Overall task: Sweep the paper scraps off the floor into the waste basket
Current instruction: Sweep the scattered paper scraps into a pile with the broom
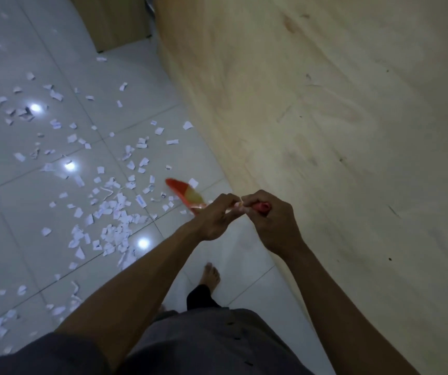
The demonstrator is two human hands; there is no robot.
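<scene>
Both hands grip a red broom whose handle runs down and away from me. My right hand (269,220) closes around the top end of the handle, and my left hand (216,216) holds it just below. The orange-red broom head (183,192), blurred, rests on the floor beside a dense pile of white paper scraps (112,212). More scraps lie scattered over the pale tiles to the left and far left. No waste basket is in view.
A large light wooden panel (339,117) rises along the right side of the floor. A wooden cabinet base (114,23) stands at the top. My bare foot (210,276) is on the glossy tiles (14,55) below my hands.
</scene>
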